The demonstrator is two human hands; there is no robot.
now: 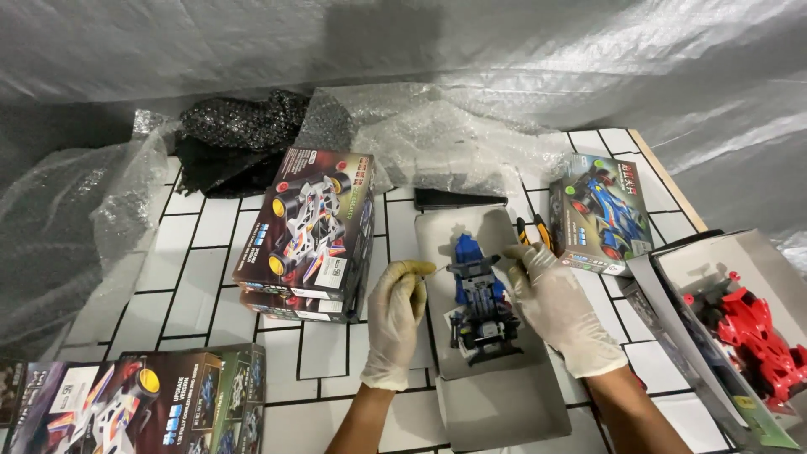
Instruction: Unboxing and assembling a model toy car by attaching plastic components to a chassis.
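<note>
**Toy car chassis between both gloved hands, mid-handling**

Toy car chassis: blue and dark grey, partly built, lying on a grey cardboard tray directly between the hands. Looks like light, thin moulded plastic, stiff but brittle; small clipped parts probably pop off under squeeze. Best held by the side rails of the frame, not by the blue nose or the small protrusions.

Right hand: white glove, fingers curled, fingertips touching the upper right edge of the chassis. Pinching or only steadying, cannot tell. Tool with yellow-and-black handles just beyond that hand, apparently lying loose, mostly hidden.

Left hand: white glove, closed in a loose fist, thumb and forefinger pinched on a thin rod-like tool whose tip points at the top of the chassis. Exact kind of tool too small to tell.

Surroundings, relative to hands:
- Stacked toy car boxes just left of the left hand.
- Green-blue toy car box beyond the right hand, near.
- Opened box with red car body right of the right forearm.
- More toy boxes well to the left, near edge.
- Bubble wrap and a black mesh bundle farther off, beyond the boxes.
- White tiled tabletop under everything.

Gloves likely reduce grip feel; smooth plastic may slip.
</note>
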